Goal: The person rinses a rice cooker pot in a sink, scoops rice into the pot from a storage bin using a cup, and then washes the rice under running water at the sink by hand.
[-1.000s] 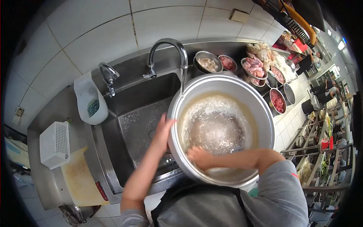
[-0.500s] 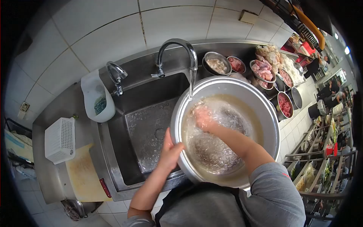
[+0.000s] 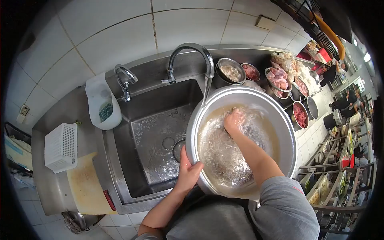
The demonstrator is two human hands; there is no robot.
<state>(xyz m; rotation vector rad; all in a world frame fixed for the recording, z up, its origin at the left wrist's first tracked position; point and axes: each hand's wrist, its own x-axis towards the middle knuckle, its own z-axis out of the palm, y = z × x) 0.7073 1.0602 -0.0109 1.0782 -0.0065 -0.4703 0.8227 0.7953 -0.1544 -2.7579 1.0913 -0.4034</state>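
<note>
A large silver metal pot (image 3: 193,132) stands tilted beside the sink, holding cloudy water with a glassy, mottled mass swirling in it. My left hand (image 3: 189,171) is closed on the pot's left rim, close to a ring-shaped handle (image 3: 179,150). My right hand (image 3: 234,121) is in the churning water with its fingers curled; whatever they may hold is hidden. From the tall curved tap (image 3: 209,66) a stream of water runs down at the pot's upper left edge.
Left of the pot lies the steel sink (image 3: 156,128). A cutting board (image 3: 86,182), a red-handled knife (image 3: 109,200), a white basket (image 3: 62,148) and a white plastic container (image 3: 94,98) sit further left. Bowls of raw meat (image 3: 279,78) crowd the upper right.
My right hand has swept to the right through the water, its fingers now curled. The pot and my left hand have shifted slightly right, and the ring handle has come into view.
</note>
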